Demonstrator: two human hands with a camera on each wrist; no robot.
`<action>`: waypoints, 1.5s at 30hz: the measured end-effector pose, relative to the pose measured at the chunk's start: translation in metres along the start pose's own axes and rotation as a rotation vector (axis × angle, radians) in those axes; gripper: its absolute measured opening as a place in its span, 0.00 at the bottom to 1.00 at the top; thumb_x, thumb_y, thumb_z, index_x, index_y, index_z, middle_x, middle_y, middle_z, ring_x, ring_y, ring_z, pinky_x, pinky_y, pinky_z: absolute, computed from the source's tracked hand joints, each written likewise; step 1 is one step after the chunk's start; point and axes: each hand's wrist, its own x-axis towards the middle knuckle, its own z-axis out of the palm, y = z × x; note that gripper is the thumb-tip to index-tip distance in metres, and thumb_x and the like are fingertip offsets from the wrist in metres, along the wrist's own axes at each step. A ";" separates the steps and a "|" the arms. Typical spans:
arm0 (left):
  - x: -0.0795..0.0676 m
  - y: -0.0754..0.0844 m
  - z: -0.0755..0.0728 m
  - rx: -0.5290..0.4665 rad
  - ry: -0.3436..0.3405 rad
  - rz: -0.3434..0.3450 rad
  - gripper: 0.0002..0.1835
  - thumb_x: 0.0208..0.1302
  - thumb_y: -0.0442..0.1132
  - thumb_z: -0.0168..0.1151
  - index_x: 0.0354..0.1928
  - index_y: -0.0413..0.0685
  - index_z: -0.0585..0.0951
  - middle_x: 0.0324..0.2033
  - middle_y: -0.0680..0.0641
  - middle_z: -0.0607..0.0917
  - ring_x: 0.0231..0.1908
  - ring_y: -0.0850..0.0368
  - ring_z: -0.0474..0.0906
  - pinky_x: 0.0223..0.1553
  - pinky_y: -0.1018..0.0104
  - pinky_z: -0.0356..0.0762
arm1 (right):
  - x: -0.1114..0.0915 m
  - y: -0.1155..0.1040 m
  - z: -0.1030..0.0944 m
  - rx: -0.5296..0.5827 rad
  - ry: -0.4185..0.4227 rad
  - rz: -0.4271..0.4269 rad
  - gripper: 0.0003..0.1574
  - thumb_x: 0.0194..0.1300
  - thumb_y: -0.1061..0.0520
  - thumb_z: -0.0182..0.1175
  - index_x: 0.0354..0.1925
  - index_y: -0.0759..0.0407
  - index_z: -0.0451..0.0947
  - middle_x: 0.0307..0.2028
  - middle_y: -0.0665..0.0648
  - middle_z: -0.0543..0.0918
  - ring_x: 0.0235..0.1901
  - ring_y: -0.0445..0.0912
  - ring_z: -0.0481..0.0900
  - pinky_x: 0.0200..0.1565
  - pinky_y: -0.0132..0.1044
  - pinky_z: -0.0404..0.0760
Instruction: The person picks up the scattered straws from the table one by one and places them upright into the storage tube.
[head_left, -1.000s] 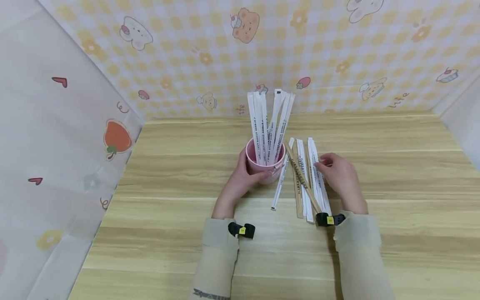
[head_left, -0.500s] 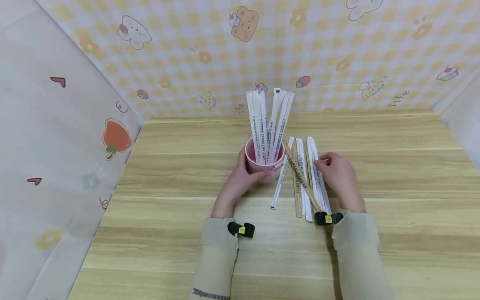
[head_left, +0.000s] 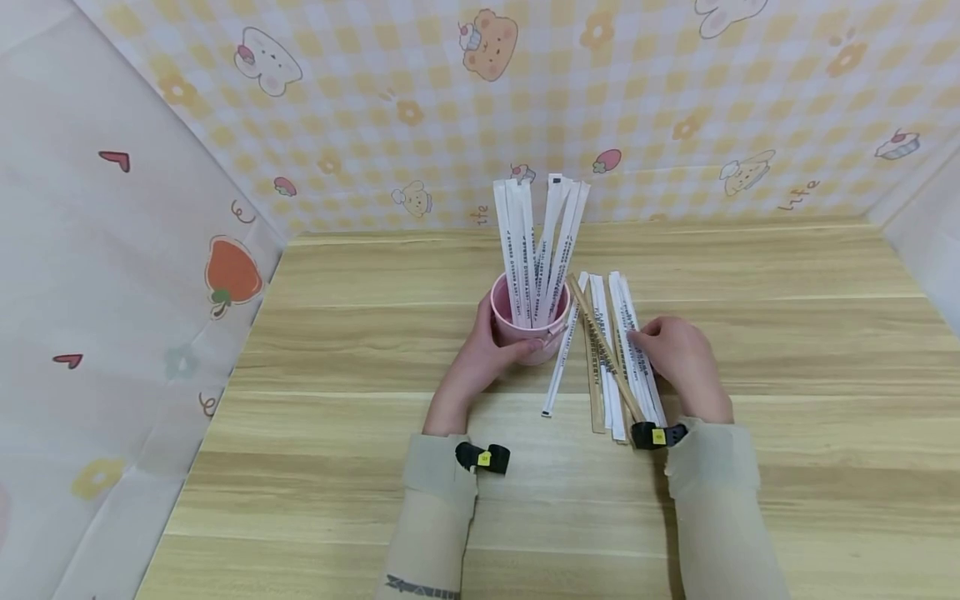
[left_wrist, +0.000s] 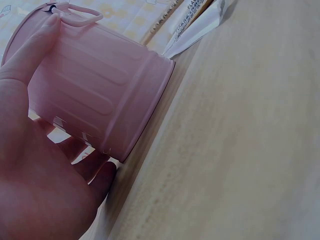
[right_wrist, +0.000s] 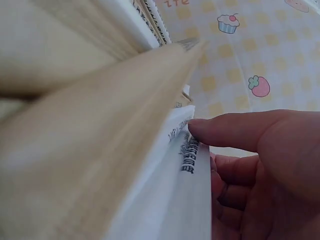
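Note:
My left hand (head_left: 477,364) grips a pink bucket-shaped cup (left_wrist: 90,70), thumb by its ring handle and fingers round the other side. Upright in the cup stands a bunch of white paper-wrapped straws (head_left: 522,242). To its right, my right hand (head_left: 681,358) pinches at the edge of the white paper-wrapped straws (right_wrist: 172,200) lying on the table, thumb on top and fingers curled at the side. A brown-wrapped straw (head_left: 603,350) lies slantwise over the pile, and looms blurred in the right wrist view.
A single white straw (head_left: 556,385) lies between cup and pile, slanting toward the front. All rests on a wood-grain table (head_left: 337,375). Behind it rises a yellow-checked backdrop (head_left: 360,83), with a white printed sheet (head_left: 150,233) on the left.
The right hand has shifted slightly toward the front, and the white straws at its fingertips have spread a little apart. The left hand and cup have stayed in place.

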 end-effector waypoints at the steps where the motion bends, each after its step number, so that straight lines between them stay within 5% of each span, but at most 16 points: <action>1: 0.000 0.000 0.000 -0.004 -0.001 0.001 0.52 0.46 0.42 0.70 0.67 0.68 0.45 0.62 0.57 0.58 0.61 0.60 0.55 0.61 0.58 0.51 | 0.000 0.000 0.000 0.001 -0.006 0.000 0.23 0.62 0.45 0.51 0.39 0.65 0.75 0.32 0.61 0.78 0.28 0.49 0.74 0.26 0.36 0.71; 8: -0.001 0.001 -0.002 0.010 0.006 -0.008 0.53 0.45 0.42 0.71 0.67 0.67 0.45 0.63 0.57 0.58 0.61 0.60 0.54 0.61 0.58 0.51 | -0.002 -0.003 -0.007 -0.012 0.018 -0.026 0.23 0.63 0.46 0.49 0.40 0.65 0.76 0.31 0.60 0.78 0.28 0.49 0.73 0.25 0.36 0.70; 23: 0.001 0.004 -0.003 -0.001 -0.001 -0.012 0.53 0.45 0.41 0.70 0.67 0.68 0.45 0.63 0.57 0.57 0.62 0.59 0.53 0.61 0.57 0.51 | -0.028 -0.031 -0.041 0.021 0.325 -0.158 0.28 0.63 0.40 0.47 0.39 0.63 0.75 0.30 0.61 0.77 0.25 0.51 0.71 0.23 0.39 0.68; 34: 0.000 0.006 -0.002 -0.015 0.000 -0.020 0.53 0.45 0.42 0.71 0.67 0.68 0.46 0.63 0.58 0.58 0.62 0.60 0.53 0.61 0.59 0.50 | -0.052 -0.067 -0.050 0.321 0.660 -0.380 0.17 0.61 0.47 0.54 0.40 0.58 0.77 0.29 0.52 0.81 0.22 0.39 0.74 0.19 0.23 0.70; 45: 0.008 -0.023 0.001 0.000 0.035 -0.013 0.54 0.38 0.49 0.73 0.64 0.78 0.46 0.60 0.64 0.60 0.60 0.63 0.56 0.60 0.56 0.53 | -0.076 -0.111 -0.051 0.663 0.799 -0.567 0.14 0.55 0.59 0.62 0.42 0.60 0.78 0.34 0.56 0.82 0.29 0.43 0.76 0.24 0.23 0.73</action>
